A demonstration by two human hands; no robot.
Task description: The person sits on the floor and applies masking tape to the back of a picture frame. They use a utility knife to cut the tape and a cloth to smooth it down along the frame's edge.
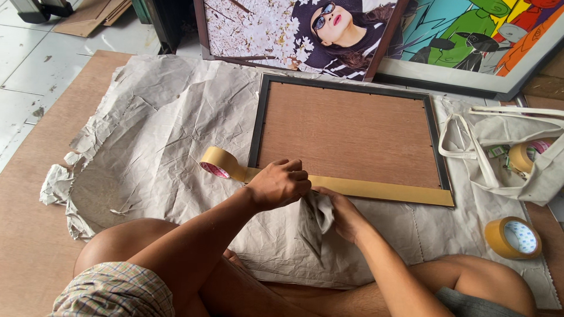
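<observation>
Head view: tape strip (376,189) runs left–right along frame (346,135) bottom edge; left hand (281,183) fisted on it, nearer the roll (216,163); right hand (341,212) pinches cloth (316,217).

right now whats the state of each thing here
frame: face down on paper, backing board up
tape strip: stuck along the frame's near edge
tape roll: on edge at the frame's left corner, joined to the strip
left hand: fist pressing on the strip
right hand: gripping a fold of paper
spare roll: lying flat
bag: open, a roll inside
</observation>
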